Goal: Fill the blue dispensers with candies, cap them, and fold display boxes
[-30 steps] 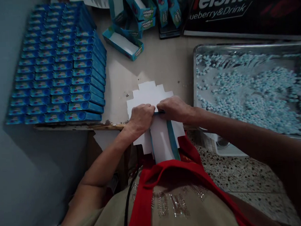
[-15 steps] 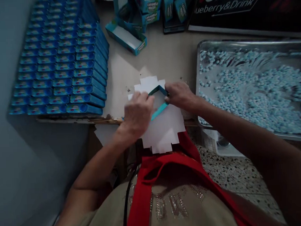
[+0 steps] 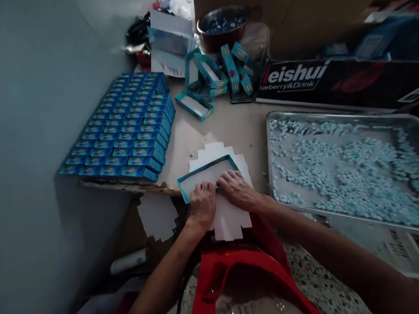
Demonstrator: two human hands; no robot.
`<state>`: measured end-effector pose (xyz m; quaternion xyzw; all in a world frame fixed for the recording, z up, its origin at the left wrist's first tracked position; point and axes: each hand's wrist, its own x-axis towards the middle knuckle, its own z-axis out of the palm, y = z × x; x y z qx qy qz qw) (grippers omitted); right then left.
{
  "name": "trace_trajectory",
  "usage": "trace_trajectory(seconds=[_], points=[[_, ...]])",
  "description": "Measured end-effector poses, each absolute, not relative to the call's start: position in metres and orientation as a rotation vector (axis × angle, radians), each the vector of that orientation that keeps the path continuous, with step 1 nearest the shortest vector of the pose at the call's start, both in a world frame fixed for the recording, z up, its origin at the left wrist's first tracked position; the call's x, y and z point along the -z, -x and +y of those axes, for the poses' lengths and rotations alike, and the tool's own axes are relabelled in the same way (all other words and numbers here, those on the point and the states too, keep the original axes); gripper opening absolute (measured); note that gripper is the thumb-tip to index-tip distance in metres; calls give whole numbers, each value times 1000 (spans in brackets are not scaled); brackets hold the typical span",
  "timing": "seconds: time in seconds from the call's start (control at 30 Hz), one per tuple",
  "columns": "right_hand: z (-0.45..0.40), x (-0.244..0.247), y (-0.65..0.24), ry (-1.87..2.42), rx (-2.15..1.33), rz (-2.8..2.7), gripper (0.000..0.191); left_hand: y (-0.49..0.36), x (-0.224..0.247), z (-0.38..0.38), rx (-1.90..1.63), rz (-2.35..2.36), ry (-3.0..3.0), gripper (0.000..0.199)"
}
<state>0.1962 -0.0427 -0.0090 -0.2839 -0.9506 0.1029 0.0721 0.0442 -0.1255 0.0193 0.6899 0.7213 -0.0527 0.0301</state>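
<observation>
A shallow blue-rimmed cardboard tray (image 3: 205, 172), white inside, rests on a white die-cut card sheet (image 3: 228, 220) that overhangs the table's front edge. Its far and side walls stand up. My left hand (image 3: 202, 205) is closed over the near wall, fingers curled onto it. Right beside it, my right hand (image 3: 236, 189) grips the same near wall, fingertips bent over the edge. Both hands hide much of that wall. More white card (image 3: 214, 151) shows behind the tray.
Stacked blue candy boxes (image 3: 122, 128) stand at left. Folded trays (image 3: 194, 105) lie at the back, near a bowl (image 3: 222, 26) of wrapped pieces. A metal tray (image 3: 269, 159) of pale blue candies is at right, before a black box (image 3: 344, 83). White card (image 3: 158, 216) hangs below the table edge.
Both hands have come together at the tray's near wall; before, they were at its opposite ends. The tray now shows more of its inside. The view has tilted up.
</observation>
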Motion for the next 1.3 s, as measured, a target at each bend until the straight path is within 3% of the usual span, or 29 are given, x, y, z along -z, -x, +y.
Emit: trace_trajectory(seconds=[0.13,0.3,0.47,0.6,0.7,0.77,0.8,0.87,0.93,1.0,1.1,1.2,1.3], points=[[-31,9,-197,750,-361,-2932,10,-34,-21,-120,172,2156,-2138,21],[-12,-1,-191,761,-575,-3030,20,-29,-21,-115,137,2155,-2071,15],[2,-8,-189,569,-814,-3063,10,-28,-28,-118,119,2131,-2012,14],[10,-23,-207,466,-687,-3029,19,-7,-61,-121,-430,2009,-2248,20],[47,-54,-218,799,-485,-2946,26,23,-79,-100,-1013,2078,-2286,12],[94,-84,-216,1116,-305,-2783,22,38,-76,-69,-1168,2203,-2096,14],[122,-101,-213,1216,-230,-2706,23,41,-69,-49,-1137,2218,-2017,14],[179,-133,-201,1340,-63,-2538,44,39,-50,-10,-898,2106,-2047,19],[224,-159,-185,1338,53,-2413,71,29,-31,22,-574,2012,-2141,43],[242,-172,-171,1363,140,-2273,61,21,-18,41,-279,2015,-2136,50],[215,-158,-160,1299,134,-2340,47,18,-7,45,-220,2069,-2060,45],[153,-111,-174,1217,14,-2610,27,24,-4,35,-583,2084,-2062,47],[100,-55,-203,1234,-277,-2482,43,32,-10,29,-888,2006,-1939,25]])
